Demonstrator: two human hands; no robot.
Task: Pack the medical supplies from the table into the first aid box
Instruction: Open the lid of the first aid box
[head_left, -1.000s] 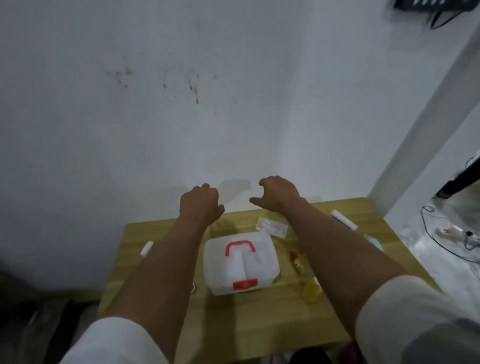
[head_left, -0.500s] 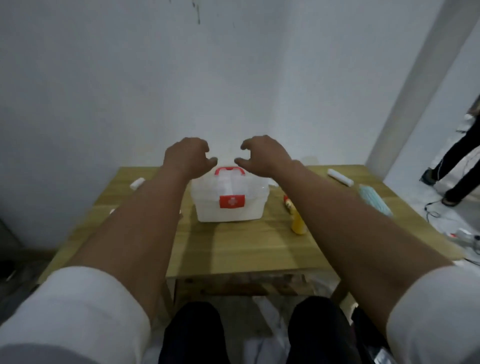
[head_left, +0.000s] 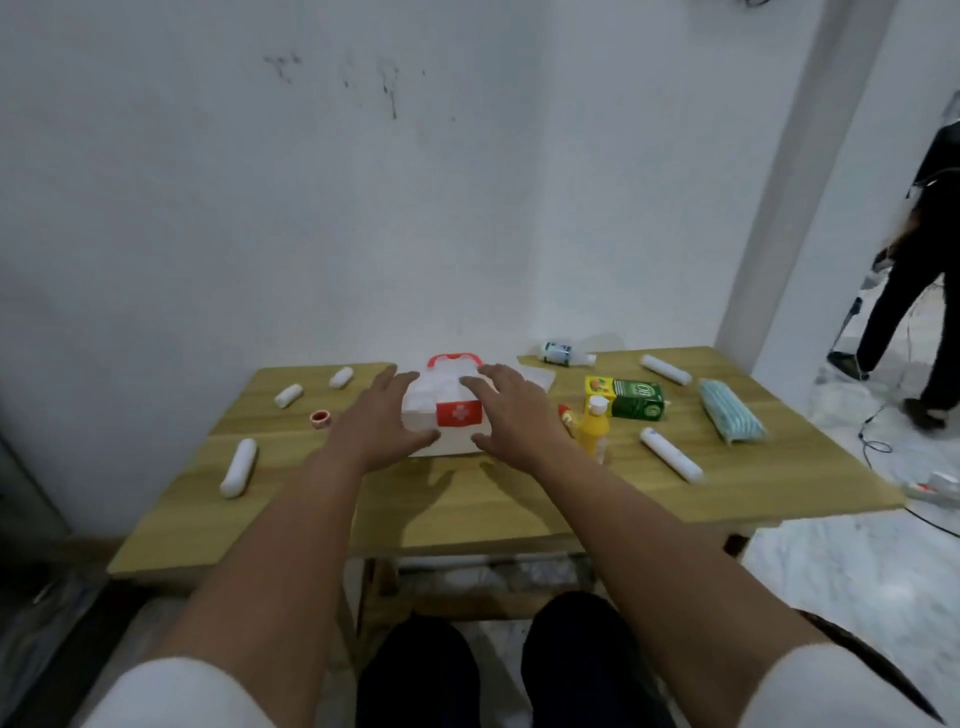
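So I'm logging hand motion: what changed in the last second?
Both hands opened from loose curls and came down toward the first aid box: left hand and right hand now flank it, fingers spread. Whether they touch it is unclear. The box stayed closed on the table, the supplies unpacked.

First aid box (head_left: 447, 410) at table (head_left: 519, 499) centre near the wall, left hand (head_left: 382, 423) and right hand (head_left: 511, 410) flanking it, three rolls (head_left: 238, 466) lying left, bottle (head_left: 595, 423), carton (head_left: 631, 397), mask stack (head_left: 730, 410) right.
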